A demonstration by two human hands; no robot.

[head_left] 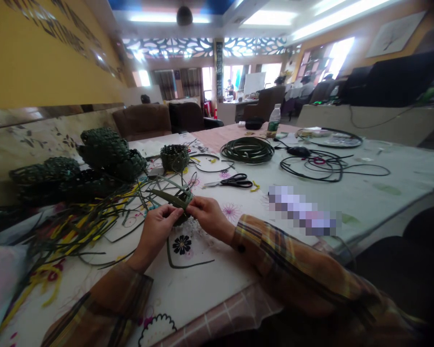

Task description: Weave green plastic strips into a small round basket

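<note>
A small, partly woven basket of dark green strips (185, 196) is between my two hands, with loose strip ends sticking up and out to the left. My left hand (162, 222) pinches its near edge between thumb and fingers. On the other side my right hand (208, 214) grips the same edge, fingertips nearly touching those of the left. My hands hide much of the weave. Just beyond them lie black-handled scissors (235, 181), blades pointing left. A finished-looking round woven basket (175, 158) stands farther back.
Loose green and yellow strips (83, 226) cover the table's left side, before a heap of woven green pieces (103, 152). Coiled green strip (248, 150), a water bottle (274, 120) and a black cable (311, 166) lie at the back. A pixelated object (302, 209) sits right.
</note>
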